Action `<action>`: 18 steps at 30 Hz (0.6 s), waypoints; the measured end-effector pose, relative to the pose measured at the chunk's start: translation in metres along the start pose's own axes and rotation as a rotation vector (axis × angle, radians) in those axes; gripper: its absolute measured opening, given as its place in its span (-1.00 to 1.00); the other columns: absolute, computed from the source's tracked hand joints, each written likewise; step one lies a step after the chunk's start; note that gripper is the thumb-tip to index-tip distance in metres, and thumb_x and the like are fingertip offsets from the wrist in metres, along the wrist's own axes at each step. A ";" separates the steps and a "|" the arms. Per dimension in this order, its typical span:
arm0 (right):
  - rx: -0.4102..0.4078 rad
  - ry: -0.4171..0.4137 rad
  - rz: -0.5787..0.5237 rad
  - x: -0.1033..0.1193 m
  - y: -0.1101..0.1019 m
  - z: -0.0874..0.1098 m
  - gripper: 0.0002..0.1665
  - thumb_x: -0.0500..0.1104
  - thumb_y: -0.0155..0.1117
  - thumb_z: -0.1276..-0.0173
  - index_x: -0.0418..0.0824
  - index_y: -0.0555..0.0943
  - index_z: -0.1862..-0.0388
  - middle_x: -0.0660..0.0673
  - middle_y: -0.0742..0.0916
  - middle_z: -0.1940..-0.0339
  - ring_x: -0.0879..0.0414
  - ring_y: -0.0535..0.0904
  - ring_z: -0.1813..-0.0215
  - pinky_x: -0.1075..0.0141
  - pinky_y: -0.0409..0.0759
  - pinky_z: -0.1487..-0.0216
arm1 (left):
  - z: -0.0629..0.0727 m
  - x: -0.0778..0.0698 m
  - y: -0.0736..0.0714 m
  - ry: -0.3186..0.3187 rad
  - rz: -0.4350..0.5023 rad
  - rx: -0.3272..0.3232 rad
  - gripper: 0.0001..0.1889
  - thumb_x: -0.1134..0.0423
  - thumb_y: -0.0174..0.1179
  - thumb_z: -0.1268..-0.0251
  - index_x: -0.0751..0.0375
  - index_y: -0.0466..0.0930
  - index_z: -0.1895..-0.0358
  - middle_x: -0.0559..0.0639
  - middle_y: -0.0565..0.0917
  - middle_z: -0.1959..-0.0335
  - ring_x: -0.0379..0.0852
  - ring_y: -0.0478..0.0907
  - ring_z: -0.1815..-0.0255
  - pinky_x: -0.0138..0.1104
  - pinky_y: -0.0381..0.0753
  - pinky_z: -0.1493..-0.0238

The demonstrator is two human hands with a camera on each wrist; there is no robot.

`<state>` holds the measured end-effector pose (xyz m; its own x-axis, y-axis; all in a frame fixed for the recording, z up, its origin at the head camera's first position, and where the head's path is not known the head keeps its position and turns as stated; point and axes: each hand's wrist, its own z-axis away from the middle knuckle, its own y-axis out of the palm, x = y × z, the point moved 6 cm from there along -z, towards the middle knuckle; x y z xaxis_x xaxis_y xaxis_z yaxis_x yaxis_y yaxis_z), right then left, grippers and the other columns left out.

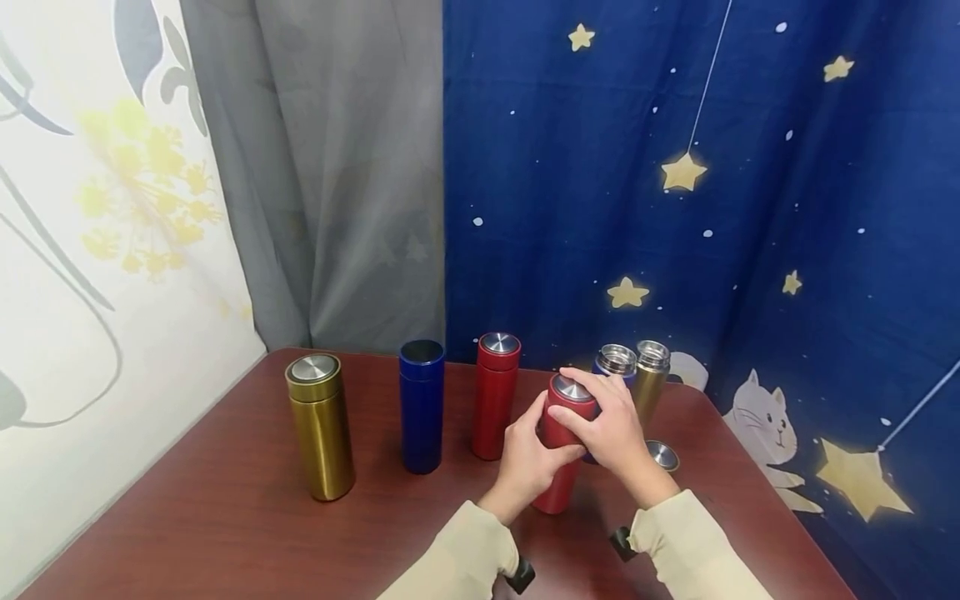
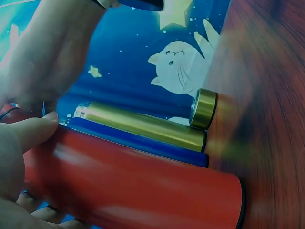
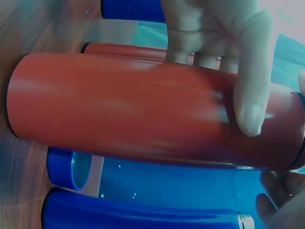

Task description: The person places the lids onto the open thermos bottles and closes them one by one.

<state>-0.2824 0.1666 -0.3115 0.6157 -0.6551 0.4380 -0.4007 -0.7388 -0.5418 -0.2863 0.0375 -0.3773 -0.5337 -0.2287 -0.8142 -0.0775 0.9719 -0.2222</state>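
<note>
A red thermos (image 1: 557, 492) with a silver-topped lid (image 1: 572, 388) stands upright on the table in front of me. My left hand (image 1: 525, 458) grips its upper body from the left, the thumb across the front. From the right, my right hand (image 1: 615, 425) holds the lid, fingers over the far side and thumb in front. In the left wrist view the red body (image 2: 143, 181) fills the lower part, a left thumb (image 2: 35, 131) along it. Seen from the right wrist, the left hand (image 3: 252, 71) wraps the body, and right fingertips (image 3: 274, 191) show near the lid end.
Behind the right hand stand an uncapped blue thermos (image 1: 617, 358) and an uncapped gold thermos (image 1: 651, 392). A gold lid (image 1: 663, 455) and a blue lid (image 3: 62, 167) lie nearby. Leftward stand capped red (image 1: 495, 408), blue (image 1: 422, 417) and gold (image 1: 321, 442) thermoses. Curtains (image 1: 570, 208) hang behind.
</note>
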 end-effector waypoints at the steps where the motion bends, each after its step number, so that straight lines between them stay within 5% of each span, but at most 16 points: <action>1: 0.016 0.002 -0.013 0.001 0.001 0.000 -0.36 0.01 0.53 -0.07 0.01 0.61 -0.18 -0.10 0.69 -0.06 0.03 0.42 -0.03 0.04 0.56 0.16 | 0.000 0.001 -0.002 -0.009 0.008 0.007 -0.14 0.07 0.54 0.05 -0.07 0.35 -0.40 -0.12 0.65 -0.07 -0.16 0.65 0.06 -0.34 0.62 0.07; 18: 0.153 -0.029 -0.146 0.008 0.009 0.009 -0.12 -0.01 0.44 -0.16 0.11 0.32 -0.46 -0.09 0.53 -0.24 -0.01 0.31 -0.26 -0.18 0.50 -0.05 | 0.007 0.003 -0.027 -0.011 0.060 0.066 -0.12 0.10 0.54 0.04 -0.08 0.31 -0.43 -0.15 0.62 -0.11 -0.19 0.61 -0.02 -0.32 0.60 0.00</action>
<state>-0.2756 0.1560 -0.3193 0.6795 -0.5366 0.5004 -0.1997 -0.7915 -0.5776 -0.2801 0.0100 -0.3774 -0.5263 -0.1713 -0.8329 0.0105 0.9781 -0.2078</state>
